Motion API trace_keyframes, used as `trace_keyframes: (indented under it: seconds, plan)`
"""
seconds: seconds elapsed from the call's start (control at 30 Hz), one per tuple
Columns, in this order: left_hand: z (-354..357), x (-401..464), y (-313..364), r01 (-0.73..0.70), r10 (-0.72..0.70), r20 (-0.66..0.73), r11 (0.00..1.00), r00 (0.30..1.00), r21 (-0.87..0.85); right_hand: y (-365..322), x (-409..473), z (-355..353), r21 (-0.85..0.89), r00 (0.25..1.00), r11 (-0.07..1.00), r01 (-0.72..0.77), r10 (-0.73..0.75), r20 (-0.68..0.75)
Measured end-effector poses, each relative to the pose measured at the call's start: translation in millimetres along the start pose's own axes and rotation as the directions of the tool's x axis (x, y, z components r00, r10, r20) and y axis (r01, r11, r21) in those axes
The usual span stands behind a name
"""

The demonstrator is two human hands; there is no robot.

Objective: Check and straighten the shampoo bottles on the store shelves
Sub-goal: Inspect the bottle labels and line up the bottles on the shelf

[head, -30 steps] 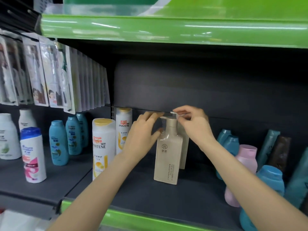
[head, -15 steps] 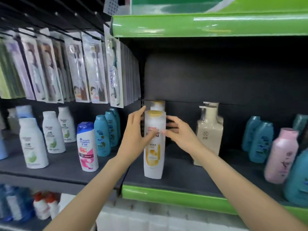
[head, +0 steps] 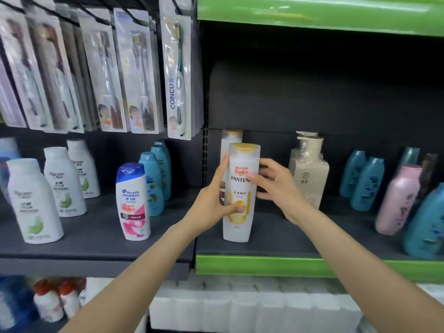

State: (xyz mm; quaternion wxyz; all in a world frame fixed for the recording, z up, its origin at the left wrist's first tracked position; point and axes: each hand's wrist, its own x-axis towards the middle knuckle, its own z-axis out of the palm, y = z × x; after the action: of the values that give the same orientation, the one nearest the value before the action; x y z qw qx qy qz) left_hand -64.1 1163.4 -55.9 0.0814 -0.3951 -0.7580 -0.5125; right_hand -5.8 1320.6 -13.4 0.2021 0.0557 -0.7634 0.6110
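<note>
Far left on the dark grey shelf (head: 96, 227): white plastic bottles with green leaf labels (head: 33, 200), then a white bottle with a blue cap and pink base (head: 132, 200), then teal bottles (head: 153, 183). Left hand (head: 211, 200): grip curled round the left side of the tall white Pantene shampoo bottle with a yellow cap (head: 241, 188), thumb across its front. That bottle stands upright near the shelf's front edge. Right hand (head: 276, 186): fingertips pressing the bottle's right side. Just right: a beige pump bottle (head: 310, 179), then teal and pink bottles (head: 398, 200).

Two bare forearms and hands (head: 211, 203), no sleeves visible.
</note>
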Motion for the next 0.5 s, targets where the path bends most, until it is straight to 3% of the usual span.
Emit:
trace_keyframes:
  seconds: [0.13, 0.3, 0.5]
  plan:
    - [-2.4, 6.7, 0.5, -0.055, 0.052, 0.035, 0.995, 0.998, 0.082, -4.2, 2.3, -5.6, -0.019, 0.998, 1.000, -0.007, 0.006, -0.055]
    - [-16.1, 12.4, -1.5, -0.198, 0.173, 0.095, 0.865, 0.980, 0.461, -7.0, -3.0, -18.6, -0.052, 0.981, 0.998, 0.022, -0.031, -0.192]
    - [-22.3, 4.3, -13.8, -0.189, 0.174, 0.082, 0.782, 0.981, 0.594, 8.6, -15.2, -18.7, 0.000, 0.980, 0.998, -0.058, 0.057, -0.191]
